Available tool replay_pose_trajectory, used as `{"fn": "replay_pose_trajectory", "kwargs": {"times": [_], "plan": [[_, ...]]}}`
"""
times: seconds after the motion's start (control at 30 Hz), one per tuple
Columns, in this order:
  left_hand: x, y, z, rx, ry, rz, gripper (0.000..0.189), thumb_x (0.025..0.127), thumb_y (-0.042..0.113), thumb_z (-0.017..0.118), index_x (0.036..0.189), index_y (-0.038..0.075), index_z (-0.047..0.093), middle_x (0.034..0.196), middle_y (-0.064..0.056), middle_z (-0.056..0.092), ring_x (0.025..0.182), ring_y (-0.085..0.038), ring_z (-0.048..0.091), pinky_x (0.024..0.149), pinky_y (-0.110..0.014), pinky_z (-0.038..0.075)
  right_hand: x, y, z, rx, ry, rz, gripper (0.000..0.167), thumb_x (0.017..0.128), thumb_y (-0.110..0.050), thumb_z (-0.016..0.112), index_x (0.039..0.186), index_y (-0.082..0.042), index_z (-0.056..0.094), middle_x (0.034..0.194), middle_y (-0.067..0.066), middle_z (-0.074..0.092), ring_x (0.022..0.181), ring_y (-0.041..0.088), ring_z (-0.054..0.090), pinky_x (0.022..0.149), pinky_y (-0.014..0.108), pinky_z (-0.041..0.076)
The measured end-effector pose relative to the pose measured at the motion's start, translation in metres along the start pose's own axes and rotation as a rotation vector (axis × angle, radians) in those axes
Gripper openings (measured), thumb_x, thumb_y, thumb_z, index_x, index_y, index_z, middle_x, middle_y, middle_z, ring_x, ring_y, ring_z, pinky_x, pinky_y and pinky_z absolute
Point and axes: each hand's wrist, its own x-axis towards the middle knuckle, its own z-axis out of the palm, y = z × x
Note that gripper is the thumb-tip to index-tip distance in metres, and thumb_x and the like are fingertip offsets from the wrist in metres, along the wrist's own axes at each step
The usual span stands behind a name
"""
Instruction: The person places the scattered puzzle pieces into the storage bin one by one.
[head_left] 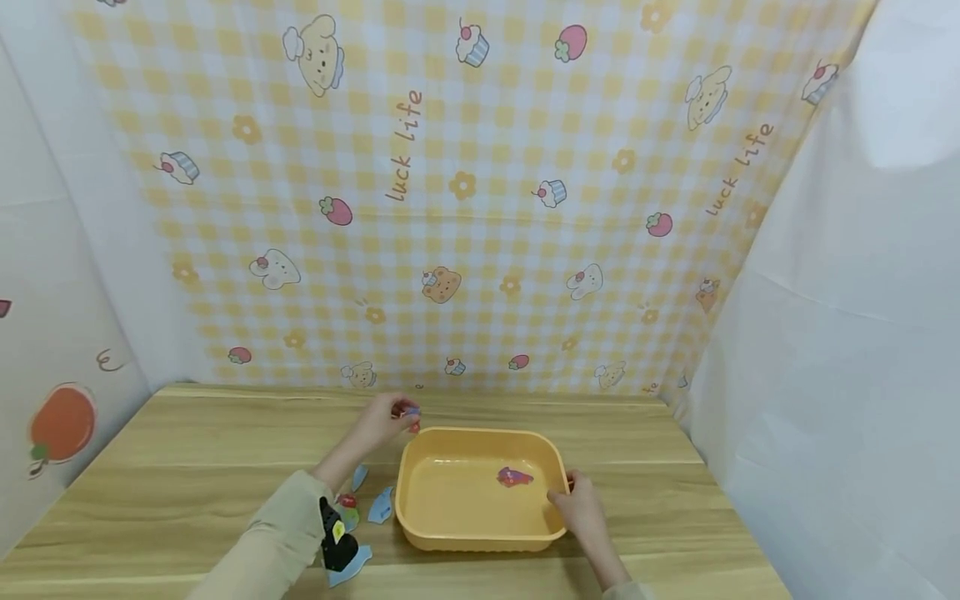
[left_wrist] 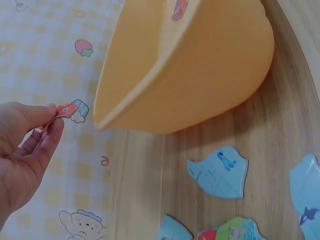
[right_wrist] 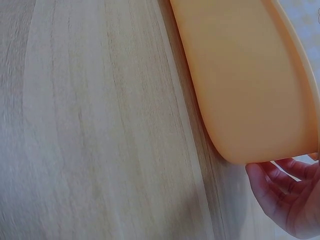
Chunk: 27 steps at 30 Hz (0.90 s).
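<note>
My left hand (head_left: 384, 421) pinches a small red and purple puzzle piece (left_wrist: 66, 110) between thumb and fingers, just beyond the back left corner of a yellow plastic basin (head_left: 480, 546). At the basin's right end, my right hand (head_left: 583, 507) grips the wall, thumb over the rim and fingers outside against it. A flat red and purple piece (head_left: 515, 477) lies on the basin floor. Left of the basin lie several loose pieces: a light blue one (head_left: 381, 505) with a small dolphin-like picture, and a green and red one (left_wrist: 235, 230) are among them.
Another blue piece (head_left: 350, 568) lies nearer the front, partly beside the black wrist camera (head_left: 339, 537). The wooden table (head_left: 660, 533) meets a checked cloth backdrop (head_left: 480, 250) at the back. White cloth panels (head_left: 847, 350) stand on both sides.
</note>
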Motion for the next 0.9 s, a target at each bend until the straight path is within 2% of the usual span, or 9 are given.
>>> {"fn": "replay_pose_trajectory", "kwargs": {"times": [0.13, 0.33, 0.5, 0.7, 0.9], "plan": [[0.002, 0.004, 0.006, -0.047, -0.014, 0.014, 0.014, 0.083, 0.003, 0.061, 0.095, -0.005, 0.061, 0.086, -0.013, 0.062, 0.079, -0.020, 0.059, 0.071, -0.032, 0.051, 0.001, 0.001, 0.000, 0.000, 0.006, 0.006, 0.033, 0.075, -0.005, 0.062, 0.103, 0.012, 0.054, 0.085, 0.018, 0.060, 0.071, 0.021, 0.057, 0.062, 0.032, 0.052], [0.005, 0.016, 0.017, -0.121, -0.088, 0.033, 0.009, 0.084, 0.001, 0.060, 0.091, -0.004, 0.060, 0.081, -0.011, 0.061, 0.074, -0.016, 0.056, 0.065, -0.025, 0.047, 0.001, 0.001, 0.001, 0.008, 0.021, -0.010, 0.032, 0.073, -0.004, 0.062, 0.101, 0.011, 0.055, 0.082, 0.017, 0.060, 0.069, 0.019, 0.057, 0.060, 0.031, 0.051], [0.007, 0.023, 0.028, -0.096, -0.147, 0.075, 0.005, 0.083, 0.002, 0.061, 0.087, -0.002, 0.060, 0.079, -0.009, 0.061, 0.071, -0.014, 0.055, 0.065, -0.024, 0.047, 0.002, 0.002, 0.001, 0.009, 0.022, -0.018, 0.031, 0.073, -0.004, 0.062, 0.100, 0.012, 0.056, 0.082, 0.017, 0.060, 0.069, 0.019, 0.057, 0.060, 0.031, 0.051], [0.011, 0.028, 0.040, -0.056, -0.246, 0.111, 0.005, 0.083, 0.001, 0.061, 0.087, 0.000, 0.058, 0.081, -0.008, 0.060, 0.072, -0.013, 0.055, 0.067, -0.024, 0.049, 0.001, 0.000, 0.001, 0.008, 0.013, -0.012, 0.033, 0.074, -0.004, 0.062, 0.102, 0.012, 0.055, 0.084, 0.019, 0.061, 0.070, 0.021, 0.058, 0.061, 0.032, 0.052], [0.013, 0.032, 0.054, 0.002, -0.324, 0.204, 0.004, 0.082, 0.001, 0.062, 0.084, -0.002, 0.060, 0.078, -0.009, 0.062, 0.071, -0.014, 0.058, 0.064, -0.021, 0.048, -0.001, -0.002, -0.001, 0.007, 0.014, -0.005, 0.034, 0.075, -0.004, 0.062, 0.103, 0.013, 0.054, 0.085, 0.019, 0.061, 0.071, 0.021, 0.058, 0.062, 0.032, 0.052]]}}
